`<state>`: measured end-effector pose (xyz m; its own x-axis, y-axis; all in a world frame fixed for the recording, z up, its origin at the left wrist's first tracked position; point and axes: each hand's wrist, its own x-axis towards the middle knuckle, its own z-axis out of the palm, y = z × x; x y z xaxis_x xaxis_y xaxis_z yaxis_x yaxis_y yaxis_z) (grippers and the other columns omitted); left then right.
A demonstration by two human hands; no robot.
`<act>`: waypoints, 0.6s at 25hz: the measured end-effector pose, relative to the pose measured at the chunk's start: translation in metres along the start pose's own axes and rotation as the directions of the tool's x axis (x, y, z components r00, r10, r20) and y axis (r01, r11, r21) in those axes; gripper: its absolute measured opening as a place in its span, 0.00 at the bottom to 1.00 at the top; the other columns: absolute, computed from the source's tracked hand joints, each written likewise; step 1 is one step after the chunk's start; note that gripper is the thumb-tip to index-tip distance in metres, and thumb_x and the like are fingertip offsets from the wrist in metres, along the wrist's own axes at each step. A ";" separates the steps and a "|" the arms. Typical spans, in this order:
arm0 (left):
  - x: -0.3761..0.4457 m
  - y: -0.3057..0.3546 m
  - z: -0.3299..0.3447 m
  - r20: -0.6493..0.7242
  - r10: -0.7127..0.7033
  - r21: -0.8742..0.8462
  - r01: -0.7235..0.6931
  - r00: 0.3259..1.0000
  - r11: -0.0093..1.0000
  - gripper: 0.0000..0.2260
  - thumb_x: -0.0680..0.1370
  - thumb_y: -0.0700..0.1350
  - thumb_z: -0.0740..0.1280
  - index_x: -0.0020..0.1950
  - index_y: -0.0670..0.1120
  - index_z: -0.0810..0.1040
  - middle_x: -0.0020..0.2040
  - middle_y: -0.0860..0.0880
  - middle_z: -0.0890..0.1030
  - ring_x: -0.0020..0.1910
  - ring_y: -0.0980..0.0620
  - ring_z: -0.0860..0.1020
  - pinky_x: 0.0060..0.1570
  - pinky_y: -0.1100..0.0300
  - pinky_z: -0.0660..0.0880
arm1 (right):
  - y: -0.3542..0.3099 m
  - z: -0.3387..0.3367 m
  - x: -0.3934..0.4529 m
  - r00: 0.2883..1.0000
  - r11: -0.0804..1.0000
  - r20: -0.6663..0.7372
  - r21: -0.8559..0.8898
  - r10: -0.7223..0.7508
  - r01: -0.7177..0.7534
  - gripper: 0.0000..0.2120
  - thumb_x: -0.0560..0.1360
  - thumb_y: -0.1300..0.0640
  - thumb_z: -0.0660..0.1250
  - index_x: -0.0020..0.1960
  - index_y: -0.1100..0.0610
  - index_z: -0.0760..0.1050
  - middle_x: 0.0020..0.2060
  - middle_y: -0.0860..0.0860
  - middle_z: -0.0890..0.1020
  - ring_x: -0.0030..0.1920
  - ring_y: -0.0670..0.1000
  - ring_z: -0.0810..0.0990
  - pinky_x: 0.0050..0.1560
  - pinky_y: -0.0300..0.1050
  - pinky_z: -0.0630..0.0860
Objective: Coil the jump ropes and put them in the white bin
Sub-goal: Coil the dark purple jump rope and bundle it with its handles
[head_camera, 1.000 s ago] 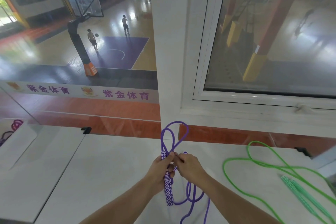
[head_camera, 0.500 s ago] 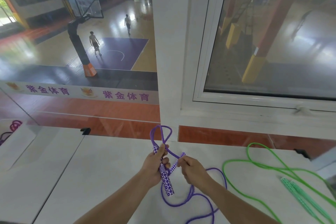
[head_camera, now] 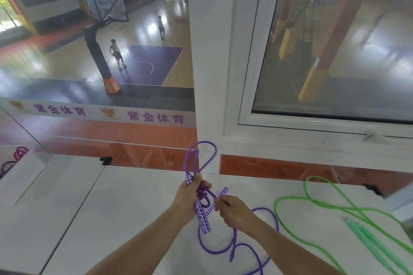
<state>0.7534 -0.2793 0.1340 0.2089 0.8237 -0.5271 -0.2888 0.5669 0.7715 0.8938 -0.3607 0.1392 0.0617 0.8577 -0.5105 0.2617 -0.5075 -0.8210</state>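
Two hands: I see both of my hands over the middle of the white table, close together on the purple jump rope.
Left hand: my left hand grips one checkered handle with the fingers curled round it and round a bundle of cord.
Right hand: my right hand pinches the cord just beside the second handle, right of the left hand.
Rope place: a doubled loop stands up from my left fist toward the table's far edge; the slack trails toward the near edge, under my right forearm.
Handle axis: the gripped handle runs far to near, its free end toward me and slightly right; the second tilts up to the right.
Green jump rope: loose near the right edge, apart from my hands.
White bin: I make out a white container at the far left with cords in it.
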 end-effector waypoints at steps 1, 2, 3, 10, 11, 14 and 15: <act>0.009 0.009 -0.006 -0.023 0.009 -0.106 -0.012 1.000 0.994 0.11 0.84 0.44 0.63 0.43 0.40 0.76 0.31 0.46 0.78 0.34 0.47 0.82 0.40 0.54 0.77 | 0.004 -0.007 -0.002 1.000 1.000 0.010 -0.004 -0.007 0.007 0.14 0.81 0.49 0.60 0.41 0.54 0.76 0.29 0.49 0.69 0.24 0.45 0.64 0.26 0.39 0.60; 0.019 0.019 -0.014 -0.052 0.012 -0.202 -0.022 0.999 0.979 0.12 0.84 0.44 0.63 0.42 0.42 0.74 0.29 0.48 0.75 0.29 0.48 0.80 0.39 0.53 0.77 | 0.008 -0.015 -0.004 1.000 0.999 0.018 -0.032 -0.025 0.025 0.14 0.82 0.50 0.60 0.41 0.54 0.76 0.29 0.48 0.70 0.25 0.45 0.64 0.27 0.39 0.61; 0.028 0.029 -0.023 -0.078 0.012 -0.270 -0.033 0.997 0.962 0.13 0.84 0.45 0.62 0.41 0.43 0.72 0.27 0.49 0.72 0.25 0.50 0.77 0.36 0.54 0.77 | 0.012 -0.024 -0.007 0.998 0.995 0.026 -0.084 -0.051 0.053 0.14 0.83 0.50 0.60 0.42 0.54 0.77 0.29 0.47 0.70 0.25 0.44 0.64 0.27 0.38 0.62; 0.031 0.039 -0.046 0.014 -0.061 0.147 0.058 0.998 0.987 0.07 0.83 0.45 0.65 0.48 0.43 0.73 0.38 0.48 0.75 0.23 0.56 0.67 0.23 0.62 0.70 | -0.003 -0.048 -0.011 0.968 0.915 0.125 -0.318 -0.219 0.249 0.11 0.84 0.56 0.59 0.47 0.49 0.78 0.29 0.34 0.77 0.29 0.37 0.71 0.36 0.29 0.68; 0.025 0.032 -0.039 0.061 -0.091 0.250 0.073 0.994 0.966 0.08 0.83 0.46 0.65 0.49 0.42 0.74 0.39 0.48 0.78 0.24 0.55 0.68 0.23 0.62 0.70 | -0.010 -0.047 -0.009 0.961 0.903 0.122 -0.332 -0.246 0.273 0.11 0.84 0.56 0.59 0.47 0.50 0.77 0.30 0.32 0.77 0.30 0.35 0.73 0.37 0.28 0.68; 0.004 0.010 -0.014 0.204 -0.207 0.422 0.105 0.957 0.901 0.15 0.83 0.50 0.65 0.54 0.38 0.80 0.41 0.44 0.84 0.26 0.52 0.69 0.27 0.59 0.70 | -0.026 -0.043 0.000 0.951 0.896 0.041 -0.323 -0.308 0.304 0.11 0.84 0.55 0.59 0.45 0.49 0.77 0.30 0.32 0.76 0.29 0.35 0.72 0.34 0.29 0.66; -0.001 0.004 -0.007 0.250 -0.228 0.425 0.105 0.941 0.899 0.15 0.83 0.50 0.65 0.55 0.38 0.81 0.46 0.41 0.86 0.27 0.52 0.69 0.28 0.59 0.71 | -0.027 -0.042 0.005 0.947 0.902 -0.001 -0.306 -0.322 0.306 0.11 0.83 0.55 0.60 0.45 0.49 0.77 0.29 0.33 0.76 0.28 0.37 0.71 0.33 0.30 0.65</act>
<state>0.7458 -0.2777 0.1349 0.4963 0.6434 -0.5828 0.1598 0.5922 0.7898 0.9270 -0.3393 0.1699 -0.0248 0.9754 -0.2192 0.5497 -0.1699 -0.8179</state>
